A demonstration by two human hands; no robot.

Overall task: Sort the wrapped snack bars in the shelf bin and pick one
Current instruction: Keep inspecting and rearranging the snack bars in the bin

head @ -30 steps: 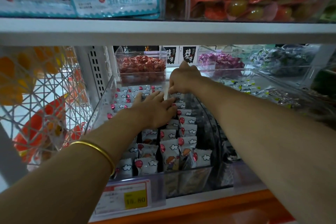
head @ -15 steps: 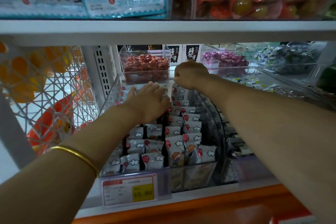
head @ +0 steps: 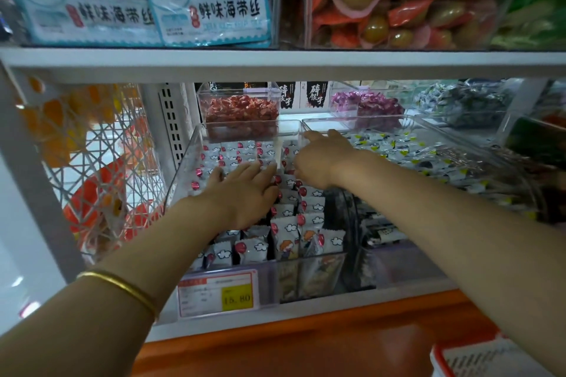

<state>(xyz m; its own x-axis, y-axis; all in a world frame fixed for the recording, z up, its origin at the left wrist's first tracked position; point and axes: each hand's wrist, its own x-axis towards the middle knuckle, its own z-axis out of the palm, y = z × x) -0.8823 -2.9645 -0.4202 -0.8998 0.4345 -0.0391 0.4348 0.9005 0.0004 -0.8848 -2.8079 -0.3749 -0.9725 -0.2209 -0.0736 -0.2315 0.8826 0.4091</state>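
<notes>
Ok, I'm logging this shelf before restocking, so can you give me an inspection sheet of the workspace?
Surface: white shelf under an upper shelf.
Job's things: wrapped snack bars standing in rows in a clear bin; price tag on its front.
Clutter: nothing seen.
Hands: left hand flat on the bars, fingers straight; right hand reaches toward the bin's back, grip unclear.
Cables: nothing seen.
Surroundings: tub of red sweets, purple sweets, neighbouring bin of packets, basket.

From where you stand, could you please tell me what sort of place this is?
Most likely a shop's snack aisle: a clear bin packed with wrapped snack bars, a price tag on its front, and more bagged snacks on the shelf above.
</notes>
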